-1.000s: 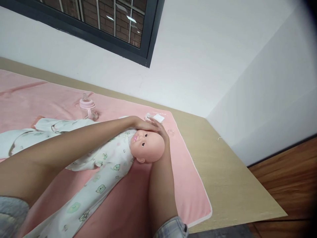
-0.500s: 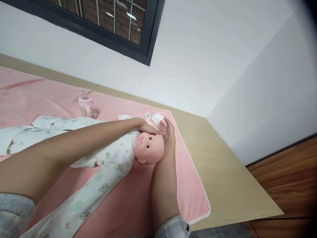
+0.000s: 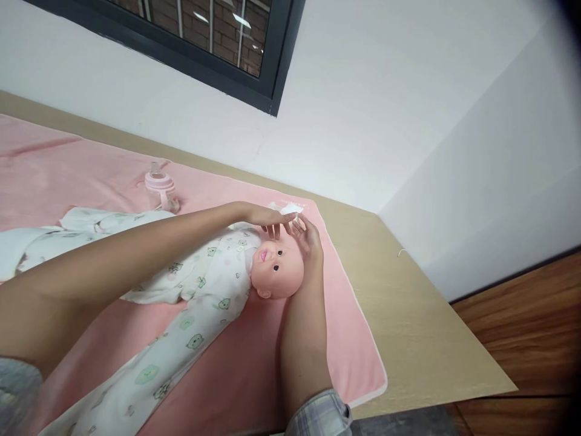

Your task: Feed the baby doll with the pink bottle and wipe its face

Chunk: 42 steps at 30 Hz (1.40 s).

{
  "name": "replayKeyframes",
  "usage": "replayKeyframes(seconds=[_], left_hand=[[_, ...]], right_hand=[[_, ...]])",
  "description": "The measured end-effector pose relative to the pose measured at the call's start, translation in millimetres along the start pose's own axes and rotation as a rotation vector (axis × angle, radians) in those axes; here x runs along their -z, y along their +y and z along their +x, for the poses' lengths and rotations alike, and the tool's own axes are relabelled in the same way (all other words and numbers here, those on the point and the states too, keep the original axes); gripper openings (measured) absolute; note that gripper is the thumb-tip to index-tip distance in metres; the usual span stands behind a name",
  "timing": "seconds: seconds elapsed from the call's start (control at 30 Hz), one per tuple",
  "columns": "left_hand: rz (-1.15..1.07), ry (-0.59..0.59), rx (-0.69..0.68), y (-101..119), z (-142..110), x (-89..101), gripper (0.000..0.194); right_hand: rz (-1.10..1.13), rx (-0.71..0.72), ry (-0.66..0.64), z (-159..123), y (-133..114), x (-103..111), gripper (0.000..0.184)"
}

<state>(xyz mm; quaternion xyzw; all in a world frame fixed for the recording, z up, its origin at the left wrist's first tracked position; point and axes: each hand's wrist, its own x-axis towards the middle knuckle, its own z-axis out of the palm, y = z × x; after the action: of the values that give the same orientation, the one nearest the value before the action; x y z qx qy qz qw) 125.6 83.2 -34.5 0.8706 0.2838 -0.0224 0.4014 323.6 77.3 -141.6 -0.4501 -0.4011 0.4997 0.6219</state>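
Observation:
A baby doll [image 3: 276,269] in a white printed sleepsuit [image 3: 200,290] lies on its back on a pink mat [image 3: 345,327], head to the right. My left hand [image 3: 270,219] hovers just above the doll's forehead with its fingers loosely apart and holds nothing. Its fingertips reach toward a small white folded pad [image 3: 293,209] on the mat behind the head. My right hand [image 3: 309,239] rests against the top of the doll's head, its fingers slightly curled and open.
A pink baby bottle [image 3: 160,184] stands on the mat behind the doll. White clothing [image 3: 27,245] lies bunched at the left. The mat covers a light wooden table [image 3: 422,339] set against white walls, with a dark-framed window above. Wooden floor shows at the right.
My left hand has lifted off the doll's face and its fingers have spread. My right hand has slid a little farther behind the head. The doll's face now shows in full.

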Motion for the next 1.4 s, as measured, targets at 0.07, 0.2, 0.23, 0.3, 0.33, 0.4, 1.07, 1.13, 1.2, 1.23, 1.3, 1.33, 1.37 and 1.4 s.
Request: replayKeyframes(seconds=[0.07,0.2,0.23,0.3,0.33,0.4,1.07,1.13,1.2,1.23,1.3,1.33,1.37,1.4], left_hand=[[-0.035,0.073,0.002,-3,-10,0.8,0.083],[-0.112,0.224,-0.107,-7,-24,-4.4,0.063],[-0.085,0.290,-0.143,-6,-27,-7.0,0.058],[-0.002,0.489,-0.185,-2,-31,-12.7,0.050],[0.037,0.610,-0.186,1,-33,-15.4,0.050],[0.088,0.828,-0.172,5,-37,-19.1,0.057],[-0.546,0.538,-0.264,-5,-96,-13.5,0.058],[-0.596,0.522,-0.279,-7,-99,-15.3,0.059],[-0.640,0.498,-0.273,-9,-102,-17.5,0.062],[-0.653,0.490,-0.266,-9,-103,-18.8,0.064],[-0.664,0.490,-0.249,-11,-106,-21.2,0.064],[-0.667,0.493,-0.244,-12,-107,-22.3,0.063],[-0.668,0.495,-0.242,-13,-107,-23.1,0.063],[-0.669,0.497,-0.240,-14,-108,-23.8,0.063]], right_hand=[[-0.005,0.006,-0.017,4,-4,5,0.046],[-0.061,0.079,-0.147,5,-15,12,0.044],[-0.066,0.110,-0.188,3,-20,12,0.041],[-0.074,0.178,-0.264,-2,-32,9,0.037],[-0.089,0.206,-0.296,-5,-39,7,0.035],[-0.150,0.238,-0.343,-12,-55,0,0.033],[-0.618,0.324,-0.774,-83,-134,-79,0.040],[-0.650,0.333,-0.764,-84,-134,-81,0.043],[-0.680,0.328,-0.751,-84,-133,-82,0.043],[-0.700,0.321,-0.751,-84,-133,-82,0.040],[-0.743,0.307,-0.757,-84,-132,-83,0.034],[-0.761,0.303,-0.760,-85,-132,-85,0.030],[-0.777,0.300,-0.762,-86,-131,-86,0.025],[-0.790,0.301,-0.763,-87,-132,-88,0.021]])
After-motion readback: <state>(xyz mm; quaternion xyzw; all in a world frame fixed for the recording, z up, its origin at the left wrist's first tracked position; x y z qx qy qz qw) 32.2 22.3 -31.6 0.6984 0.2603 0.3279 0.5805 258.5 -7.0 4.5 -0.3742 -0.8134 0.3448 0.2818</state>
